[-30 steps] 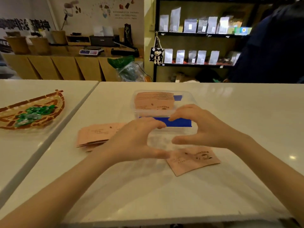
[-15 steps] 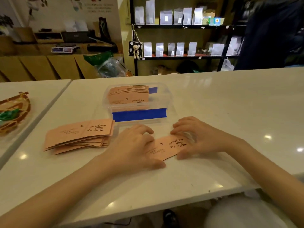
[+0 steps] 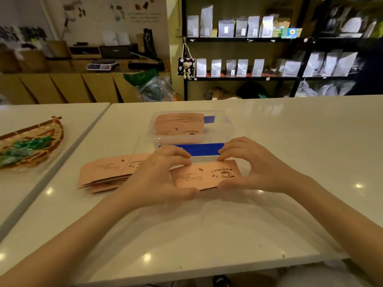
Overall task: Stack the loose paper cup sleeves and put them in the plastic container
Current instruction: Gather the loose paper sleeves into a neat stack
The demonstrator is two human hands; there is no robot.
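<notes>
Head view: left hand [image 3: 159,175] and right hand [image 3: 250,168] pinch the ends of one flat paper sleeve [image 3: 204,176] (maybe several squared together, I cannot tell) just in front of the plastic container [image 3: 230,129]. A loose pile [image 3: 107,172] waits to the left. The step looks like gathering; next the held sleeve likely joins that pile or the stack inside.
</notes>
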